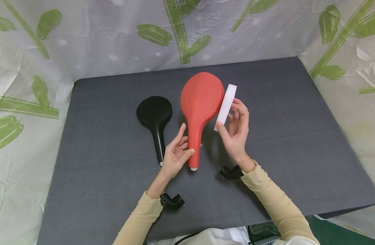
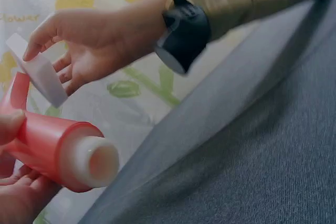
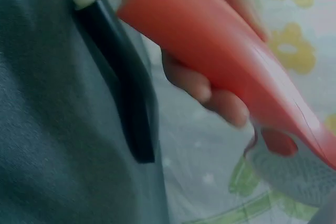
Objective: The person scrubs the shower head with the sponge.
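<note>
A red shower head (image 1: 201,97) is held upright above the table by my left hand (image 1: 174,158), its thumb across the handle and its fingers behind it. The handle's white threaded end (image 2: 97,162) faces the left wrist camera, while the right wrist view shows part of its grey spray face (image 3: 289,169). My right hand (image 1: 238,132) pinches a narrow white strip (image 1: 226,107) between thumb and fingers, close along the red head's right side. Whether the two touch is unclear. Left of my left hand, a black shower head (image 1: 155,112) lies on the table with its handle towards me.
Dark grey cloth covers the table (image 1: 297,153). A pale curtain (image 1: 114,41) with green leaf prints hangs behind it and at both sides. Black wrist cameras (image 1: 231,173) stick out from both wrists. A dark cable (image 1: 185,238) runs near the table's front edge.
</note>
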Action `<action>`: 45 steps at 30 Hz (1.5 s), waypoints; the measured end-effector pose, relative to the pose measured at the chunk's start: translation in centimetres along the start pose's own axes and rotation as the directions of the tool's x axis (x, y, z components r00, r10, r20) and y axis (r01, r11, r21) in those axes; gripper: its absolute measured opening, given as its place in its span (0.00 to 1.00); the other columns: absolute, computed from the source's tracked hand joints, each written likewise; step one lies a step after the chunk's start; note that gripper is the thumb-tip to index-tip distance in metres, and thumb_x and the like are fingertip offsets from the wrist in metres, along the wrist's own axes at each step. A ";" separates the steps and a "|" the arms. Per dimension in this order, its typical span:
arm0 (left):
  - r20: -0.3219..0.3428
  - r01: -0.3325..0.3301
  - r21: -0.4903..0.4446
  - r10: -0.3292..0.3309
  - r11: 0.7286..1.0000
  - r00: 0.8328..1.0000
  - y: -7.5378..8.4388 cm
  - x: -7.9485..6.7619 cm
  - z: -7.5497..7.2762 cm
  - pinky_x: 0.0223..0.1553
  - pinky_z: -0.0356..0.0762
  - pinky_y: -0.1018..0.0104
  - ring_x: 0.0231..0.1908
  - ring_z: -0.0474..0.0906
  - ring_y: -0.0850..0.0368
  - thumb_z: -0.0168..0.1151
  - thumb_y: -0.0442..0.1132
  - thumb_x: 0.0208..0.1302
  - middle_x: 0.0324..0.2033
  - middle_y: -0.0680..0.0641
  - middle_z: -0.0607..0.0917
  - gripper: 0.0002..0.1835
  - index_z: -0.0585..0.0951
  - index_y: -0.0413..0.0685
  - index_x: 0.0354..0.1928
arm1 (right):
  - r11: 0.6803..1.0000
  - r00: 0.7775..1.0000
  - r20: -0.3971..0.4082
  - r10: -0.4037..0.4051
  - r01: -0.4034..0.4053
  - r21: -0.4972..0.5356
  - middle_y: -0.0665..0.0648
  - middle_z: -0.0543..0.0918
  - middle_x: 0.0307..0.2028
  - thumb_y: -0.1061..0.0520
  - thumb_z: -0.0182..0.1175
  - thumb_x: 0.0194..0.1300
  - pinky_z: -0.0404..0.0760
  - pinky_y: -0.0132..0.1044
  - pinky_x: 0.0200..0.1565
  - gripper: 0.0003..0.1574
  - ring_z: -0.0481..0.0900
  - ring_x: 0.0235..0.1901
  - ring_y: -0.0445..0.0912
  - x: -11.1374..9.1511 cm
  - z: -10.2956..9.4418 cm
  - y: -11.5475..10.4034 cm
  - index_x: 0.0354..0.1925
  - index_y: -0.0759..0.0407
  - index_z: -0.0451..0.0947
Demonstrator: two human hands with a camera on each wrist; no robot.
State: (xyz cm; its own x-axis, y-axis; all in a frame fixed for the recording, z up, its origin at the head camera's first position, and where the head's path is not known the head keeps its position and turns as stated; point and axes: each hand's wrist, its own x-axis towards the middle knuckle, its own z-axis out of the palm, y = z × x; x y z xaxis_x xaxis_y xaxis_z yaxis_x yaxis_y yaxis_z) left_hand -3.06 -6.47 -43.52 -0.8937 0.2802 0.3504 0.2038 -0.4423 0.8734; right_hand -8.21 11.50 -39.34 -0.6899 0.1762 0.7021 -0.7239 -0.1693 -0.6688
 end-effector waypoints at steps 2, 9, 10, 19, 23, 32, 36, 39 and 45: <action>0.045 0.017 -0.039 -0.015 0.999 0.999 -0.1 0.0 -0.2 0.50 0.75 0.56 0.48 0.78 0.46 0.59 0.31 0.62 0.60 0.38 0.68 0.40 0.47 0.36 0.70 | 0.999 0.998 0.049 -0.026 0.028 -0.032 0.66 0.61 0.58 0.58 0.64 0.57 0.70 0.48 0.52 0.34 0.63 0.55 0.62 -0.2 0.2 -0.1 0.52 0.76 0.60; 0.124 0.168 -0.342 -0.133 0.924 0.983 0.5 0.4 0.0 0.50 0.75 0.57 0.47 0.75 0.50 0.37 0.20 0.65 0.55 0.39 0.69 0.33 0.45 0.40 0.71 | 0.945 0.934 0.314 -0.172 0.246 -0.214 0.75 0.62 0.55 0.61 0.62 0.57 0.69 0.48 0.50 0.22 0.64 0.53 0.63 -1.3 0.4 0.2 0.48 0.70 0.70; 0.127 0.183 -0.376 -0.145 0.908 0.981 0.6 0.4 0.0 0.50 0.75 0.58 0.47 0.75 0.50 0.34 0.18 0.64 0.54 0.39 0.69 0.33 0.46 0.39 0.71 | 0.929 0.913 0.364 -0.187 0.284 -0.235 0.76 0.62 0.55 0.61 0.61 0.57 0.69 0.48 0.50 0.20 0.64 0.54 0.63 -1.5 0.3 0.3 0.47 0.69 0.71; 0.214 0.260 -0.496 -0.173 0.829 0.961 1.0 0.0 0.1 0.47 0.75 0.64 0.42 0.72 0.53 0.23 0.21 0.61 0.47 0.42 0.71 0.28 0.62 0.39 0.61 | 0.881 0.814 0.530 -0.237 0.410 -0.236 0.74 0.66 0.53 0.64 0.58 0.59 0.68 0.53 0.55 0.14 0.65 0.57 0.63 -1.6 -0.1 0.5 0.45 0.65 0.75; 0.249 0.303 -0.503 -0.200 0.809 0.948 1.0 0.0 0.0 0.43 0.75 0.68 0.39 0.72 0.57 0.29 0.29 0.70 0.44 0.43 0.72 0.19 0.63 0.41 0.59 | 0.868 0.784 0.579 -0.224 0.431 -0.247 0.73 0.67 0.54 0.64 0.58 0.59 0.67 0.54 0.56 0.16 0.65 0.56 0.63 -1.3 0.0 0.2 0.47 0.64 0.76; 0.310 0.360 -0.417 -0.242 0.834 0.919 -0.1 -0.1 -0.6 0.45 0.78 0.59 0.41 0.78 0.52 0.49 0.36 0.69 0.45 0.41 0.76 0.22 0.61 0.34 0.62 | 0.862 0.823 0.564 -0.071 0.335 -0.380 0.71 0.64 0.60 0.67 0.60 0.55 0.66 0.49 0.57 0.24 0.62 0.60 0.60 0.4 -0.9 0.4 0.52 0.65 0.74; 0.325 0.364 -0.347 -0.253 0.865 0.911 -0.3 -0.3 -0.8 0.43 0.77 0.65 0.39 0.79 0.55 0.51 0.39 0.68 0.46 0.42 0.78 0.25 0.61 0.33 0.63 | 0.859 0.894 0.448 0.015 0.218 -0.464 0.69 0.62 0.61 0.69 0.64 0.51 0.68 0.47 0.55 0.27 0.62 0.60 0.58 1.7 -1.7 1.0 0.53 0.66 0.74; 0.325 0.365 -0.328 -0.259 0.872 0.910 -0.3 -0.4 -0.7 0.43 0.73 0.66 0.39 0.78 0.56 0.51 0.40 0.68 0.48 0.41 0.79 0.27 0.61 0.32 0.63 | 0.832 0.931 0.360 0.062 0.150 -0.534 0.68 0.62 0.61 0.70 0.63 0.52 0.71 0.48 0.51 0.27 0.63 0.60 0.56 2.3 -2.2 1.4 0.53 0.67 0.74; 0.279 0.343 -0.361 -0.251 0.867 0.927 0.0 -0.3 -0.9 0.41 0.75 0.68 0.38 0.78 0.56 0.48 0.36 0.69 0.48 0.42 0.79 0.23 0.63 0.31 0.62 | 0.757 0.955 0.258 0.145 0.061 -0.651 0.70 0.64 0.59 0.67 0.61 0.55 0.73 0.54 0.48 0.26 0.64 0.59 0.56 1.5 -3.0 1.5 0.55 0.65 0.73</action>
State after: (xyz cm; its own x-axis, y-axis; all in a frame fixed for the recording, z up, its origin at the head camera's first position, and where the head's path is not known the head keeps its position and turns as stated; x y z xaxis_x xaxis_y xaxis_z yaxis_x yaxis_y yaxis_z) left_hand -3.18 -7.34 -43.88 -0.7681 0.6082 0.2003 -0.2739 -0.5948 0.7558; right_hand -10.31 14.43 -40.05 -0.7638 -0.1064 0.6367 -0.5906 0.5133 -0.6227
